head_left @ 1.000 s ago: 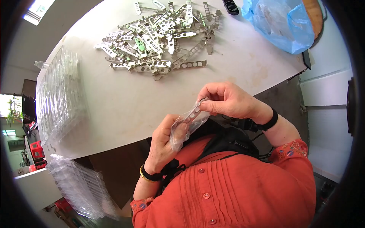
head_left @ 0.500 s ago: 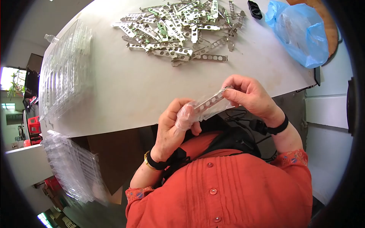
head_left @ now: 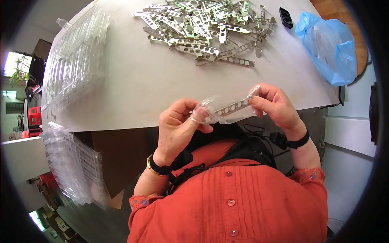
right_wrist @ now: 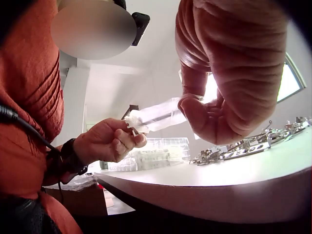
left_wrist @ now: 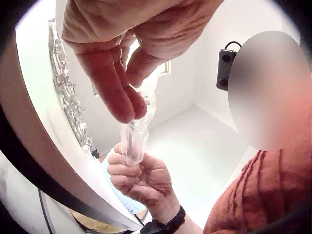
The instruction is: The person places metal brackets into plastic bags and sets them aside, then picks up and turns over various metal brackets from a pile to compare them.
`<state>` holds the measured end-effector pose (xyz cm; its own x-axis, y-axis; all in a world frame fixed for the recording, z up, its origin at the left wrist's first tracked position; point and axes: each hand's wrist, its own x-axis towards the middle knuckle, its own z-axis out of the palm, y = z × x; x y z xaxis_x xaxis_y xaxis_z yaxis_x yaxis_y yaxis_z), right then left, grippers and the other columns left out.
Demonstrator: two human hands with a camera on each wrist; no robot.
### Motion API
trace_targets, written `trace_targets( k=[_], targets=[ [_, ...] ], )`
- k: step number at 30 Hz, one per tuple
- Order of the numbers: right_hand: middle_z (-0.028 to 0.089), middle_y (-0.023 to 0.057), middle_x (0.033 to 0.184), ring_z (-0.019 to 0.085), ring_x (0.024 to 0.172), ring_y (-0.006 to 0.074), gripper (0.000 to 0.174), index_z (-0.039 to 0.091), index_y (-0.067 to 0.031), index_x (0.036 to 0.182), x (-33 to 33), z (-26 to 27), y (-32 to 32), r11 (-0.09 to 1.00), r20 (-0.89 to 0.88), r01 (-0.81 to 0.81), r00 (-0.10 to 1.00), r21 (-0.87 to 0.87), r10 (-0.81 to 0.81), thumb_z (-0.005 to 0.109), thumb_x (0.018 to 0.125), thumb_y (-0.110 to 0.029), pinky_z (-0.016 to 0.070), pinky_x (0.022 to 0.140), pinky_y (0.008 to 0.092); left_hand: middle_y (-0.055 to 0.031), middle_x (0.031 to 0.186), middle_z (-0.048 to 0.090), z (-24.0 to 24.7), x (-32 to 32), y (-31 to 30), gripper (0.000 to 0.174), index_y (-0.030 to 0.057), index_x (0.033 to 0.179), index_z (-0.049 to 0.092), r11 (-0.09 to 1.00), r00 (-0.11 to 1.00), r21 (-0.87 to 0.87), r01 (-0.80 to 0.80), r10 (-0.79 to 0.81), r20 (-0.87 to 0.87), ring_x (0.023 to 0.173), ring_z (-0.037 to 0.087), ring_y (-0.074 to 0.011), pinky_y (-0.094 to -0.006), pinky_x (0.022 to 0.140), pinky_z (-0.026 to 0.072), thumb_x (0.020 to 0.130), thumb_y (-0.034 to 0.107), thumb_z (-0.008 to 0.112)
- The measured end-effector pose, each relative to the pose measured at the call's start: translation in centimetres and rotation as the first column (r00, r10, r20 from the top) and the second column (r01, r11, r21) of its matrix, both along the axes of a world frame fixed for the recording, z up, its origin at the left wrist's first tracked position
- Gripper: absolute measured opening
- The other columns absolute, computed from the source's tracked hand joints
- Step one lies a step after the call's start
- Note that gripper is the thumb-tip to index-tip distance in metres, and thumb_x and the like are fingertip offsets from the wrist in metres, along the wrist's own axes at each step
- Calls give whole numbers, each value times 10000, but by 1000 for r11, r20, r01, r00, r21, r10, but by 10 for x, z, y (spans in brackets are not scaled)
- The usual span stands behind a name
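Observation:
A perforated metal bracket, a narrow strip with a row of round holes, lies inside a clear plastic bag between both hands, in front of the table edge. My left hand pinches the bunched end of the bag, its thumb covered by the film in the head view. At the other end, my right hand pinches bag and bracket end together between thumb and forefinger. The right wrist view shows the bag stretched between the hands, with the bracket a dark line within.
Many similar metal brackets lie heaped at the back of the white table. Clear plastic trays are stacked at the left, with more trays below the edge. A blue plastic bag and a black object are at the right.
Both hands have moved farther apart, and the bag with the bracket now lies more level between them. The left thumb has drawn back from the bracket toward the bag's end. The head view has shifted.

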<state>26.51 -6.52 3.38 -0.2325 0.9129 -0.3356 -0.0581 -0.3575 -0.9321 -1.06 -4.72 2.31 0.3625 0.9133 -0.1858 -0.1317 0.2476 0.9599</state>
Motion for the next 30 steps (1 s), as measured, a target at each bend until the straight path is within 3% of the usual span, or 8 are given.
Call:
trace_targets(
  k=[5, 8, 11, 14, 19, 23, 25, 30],
  targets=[
    [587, -35, 803, 518, 669, 46, 120, 639, -33, 982, -2, -1, -1, 998, 16, -54, 998, -17, 54, 635, 967, -152, 425, 595, 214, -114, 866, 713, -1, -9, 4, 176, -56, 1065, 631, 996, 995, 1, 87, -87, 38, 660, 689, -152, -258, 605, 579, 994, 102, 606],
    [587, -36, 802, 520, 671, 48, 126, 639, -36, 981, -7, 1, -3, 995, 11, -95, 995, -27, 95, 638, 969, -161, 424, 598, 212, -109, 846, 714, 8, -12, 10, 177, -52, 1066, 638, 972, 967, 38, 234, -228, -109, 648, 686, -145, -253, 597, 575, 995, 107, 603],
    [586, -36, 798, 522, 674, 50, 135, 640, -38, 981, -10, 3, -2, 996, -24, -88, 996, -19, 87, 638, 972, -173, 426, 603, 214, -99, 822, 710, 9, -10, 12, 160, -49, 1051, 646, 966, 967, -102, 236, -244, -70, 640, 682, -139, -253, 587, 569, 997, 91, 590],
    [582, -34, 792, 521, 673, 51, 144, 641, -37, 980, -9, 2, 0, 999, -60, -35, 998, -1, 35, 637, 974, -181, 431, 606, 218, -100, 817, 708, 0, -7, 14, 168, -51, 1080, 637, 973, 975, -83, 217, -220, -28, 629, 683, -144, -249, 582, 564, 1005, 75, 556],
    [578, -30, 785, 516, 661, 53, 150, 646, -34, 978, -10, 1, 2, 999, -60, 41, 997, -10, -41, 640, 972, -183, 435, 604, 222, -123, 774, 686, -5, -4, 2, 189, -13, 1187, 480, 993, 991, -42, 106, -109, -77, 590, 674, -161, -245, 545, 538, 1009, 45, 509],
    [583, -29, 788, 513, 653, 49, 148, 652, -34, 986, -10, -5, 2, 993, -51, 118, 992, -29, -119, 641, 970, -181, 440, 602, 219, -134, 755, 674, 1, -1, -3, 170, 18, 1169, 445, 998, 993, -40, 55, -59, -102, 548, 651, -159, -240, 515, 511, 1008, 31, 497],
    [586, -29, 790, 515, 653, 48, 148, 652, -34, 992, -10, -6, 2, 992, -47, 128, 991, -22, -129, 640, 970, -180, 441, 601, 218, -140, 749, 674, 0, -3, -5, 170, 31, 1174, 449, 999, 999, 21, -49, 49, 3, 516, 631, -159, -238, 502, 496, 1008, 24, 484],
    [587, -36, 780, 533, 653, 51, 149, 645, -32, 1004, -13, 1, 1, 972, -99, 226, 968, -66, -232, 643, 967, -176, 447, 601, 214, -161, 806, 677, -10, -7, -1, 187, 41, 1200, 434, 994, 996, 75, -75, 71, 57, 535, 634, -164, -246, 513, 507, 1014, 33, 459]
  ],
)
